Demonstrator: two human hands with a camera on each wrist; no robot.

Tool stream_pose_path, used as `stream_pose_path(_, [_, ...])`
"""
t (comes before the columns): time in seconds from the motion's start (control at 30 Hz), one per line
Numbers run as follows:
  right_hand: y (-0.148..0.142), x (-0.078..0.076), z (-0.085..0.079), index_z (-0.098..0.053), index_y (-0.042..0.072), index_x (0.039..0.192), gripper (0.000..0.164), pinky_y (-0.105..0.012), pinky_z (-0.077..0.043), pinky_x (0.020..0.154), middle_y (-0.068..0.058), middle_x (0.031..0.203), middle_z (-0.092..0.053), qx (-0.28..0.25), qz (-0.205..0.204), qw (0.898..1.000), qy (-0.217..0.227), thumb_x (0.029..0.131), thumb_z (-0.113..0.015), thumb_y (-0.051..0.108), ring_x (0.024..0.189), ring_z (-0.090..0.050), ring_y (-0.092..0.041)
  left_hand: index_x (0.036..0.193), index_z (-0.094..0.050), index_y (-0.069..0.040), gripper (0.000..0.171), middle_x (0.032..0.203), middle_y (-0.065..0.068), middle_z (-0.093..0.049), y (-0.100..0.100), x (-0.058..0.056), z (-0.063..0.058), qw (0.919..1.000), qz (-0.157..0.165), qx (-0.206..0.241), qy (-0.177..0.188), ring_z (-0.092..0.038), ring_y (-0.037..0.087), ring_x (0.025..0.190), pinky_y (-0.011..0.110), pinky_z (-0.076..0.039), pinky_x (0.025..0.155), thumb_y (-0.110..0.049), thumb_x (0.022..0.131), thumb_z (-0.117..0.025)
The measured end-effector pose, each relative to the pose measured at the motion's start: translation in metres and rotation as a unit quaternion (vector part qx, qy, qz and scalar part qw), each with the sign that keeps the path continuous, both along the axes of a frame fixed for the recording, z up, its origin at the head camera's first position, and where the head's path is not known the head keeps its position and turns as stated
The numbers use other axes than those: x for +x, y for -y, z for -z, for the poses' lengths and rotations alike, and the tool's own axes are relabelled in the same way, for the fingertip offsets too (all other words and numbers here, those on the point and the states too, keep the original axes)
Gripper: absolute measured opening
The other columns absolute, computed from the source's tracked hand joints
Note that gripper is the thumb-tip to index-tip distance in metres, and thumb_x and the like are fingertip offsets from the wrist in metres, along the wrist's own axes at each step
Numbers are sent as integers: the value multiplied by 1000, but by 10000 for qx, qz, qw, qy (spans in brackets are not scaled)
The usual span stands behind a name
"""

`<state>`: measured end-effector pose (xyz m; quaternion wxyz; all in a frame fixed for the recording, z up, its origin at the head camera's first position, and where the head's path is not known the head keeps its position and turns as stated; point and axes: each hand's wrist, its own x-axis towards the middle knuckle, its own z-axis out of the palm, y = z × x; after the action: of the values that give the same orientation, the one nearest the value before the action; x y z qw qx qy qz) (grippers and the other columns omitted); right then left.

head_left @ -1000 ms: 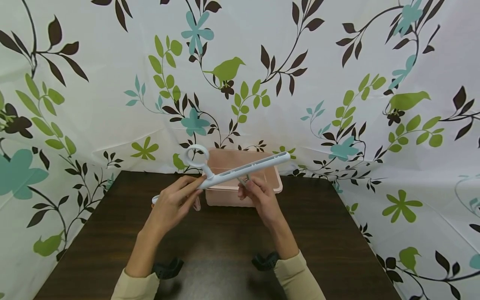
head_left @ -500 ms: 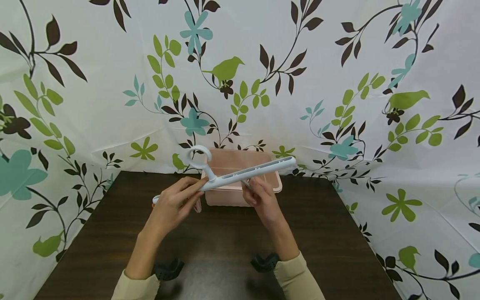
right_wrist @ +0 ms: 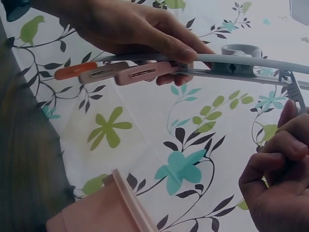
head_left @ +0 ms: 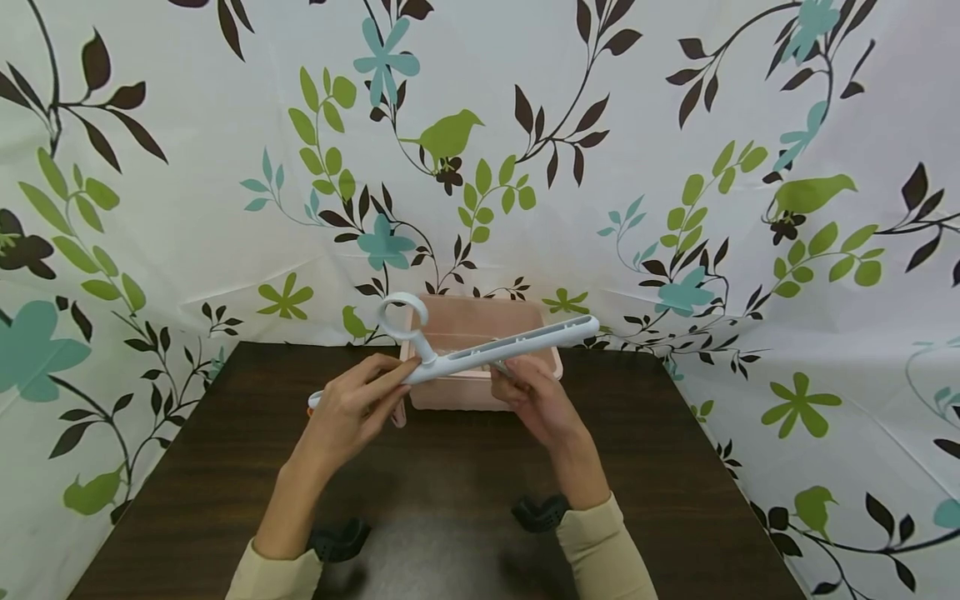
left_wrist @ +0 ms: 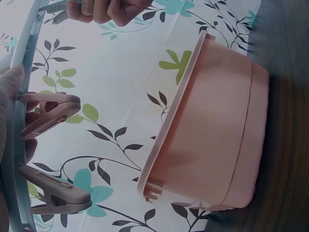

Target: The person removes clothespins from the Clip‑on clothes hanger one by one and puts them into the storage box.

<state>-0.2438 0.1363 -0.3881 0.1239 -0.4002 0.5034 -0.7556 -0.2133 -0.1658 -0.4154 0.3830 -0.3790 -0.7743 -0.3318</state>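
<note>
A pale blue clip hanger (head_left: 517, 343) with a round hook is held in the air, its bar slanting up to the right. My left hand (head_left: 351, 408) grips the bar left of the hook. Orange (right_wrist: 76, 71), taupe (right_wrist: 101, 72) and pink (right_wrist: 145, 73) clothespins hang along the bar beside that hand in the right wrist view. With curled fingers my right hand (head_left: 551, 408) pinches a grey clothespin (right_wrist: 295, 94) under the bar's other half. The clothespin's top meets the bar; whether it is fastened there I cannot tell.
Behind and below the hanger, a pink plastic bin (head_left: 465, 398) stands at the back of the dark wooden table (head_left: 435, 483). A leaf-patterned sheet (head_left: 555, 208) rises right behind the table. Black wrist mounts (head_left: 339, 540) sit under both forearms.
My right hand has moved slightly right along the bar, and the grey clothespin shows less from above. The hanger has shifted a little to the right; the left hand keeps its grip.
</note>
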Motion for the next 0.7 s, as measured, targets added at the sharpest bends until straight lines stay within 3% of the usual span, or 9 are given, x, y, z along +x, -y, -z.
stream_pose_path(0.23, [-1,-1,-5,-71,5,115,40,-32,-19,62,-2,71,-31,-46,-145,9993,351,118,-32,13,62,-24,-14,144,-71,-15,39,113,8,-73,-3,-3,1,9988,-230,11,-427,-68,15,87,31,-54,70,-33,113,-57])
stream_pose_path(0.43, [0,-2,-4,-70,4,110,40,-32,-20,64,-2,66,-30,-211,-243,9974,640,117,-31,10,60,-24,-15,142,-72,-17,37,112,10,-73,-5,-6,4,9951,-557,-57,-811,-70,22,88,39,-57,70,-34,113,-57])
stream_pose_path(0.6, [2,-7,0,-68,4,99,49,-32,-20,62,-2,61,-27,-392,-531,9965,509,117,-23,8,55,-23,-16,144,-70,-22,38,115,12,-72,-4,-6,8,9912,-863,-326,-949,-71,26,90,44,-58,73,-37,114,-53])
stream_pose_path(0.7, [3,-8,2,-70,2,105,49,-32,-19,61,-3,61,-27,-446,-605,9961,472,118,-24,10,54,-23,-16,146,-69,-21,40,118,12,-72,-5,-5,8,9918,-826,-353,-913,-72,27,95,45,-59,76,-37,114,-51])
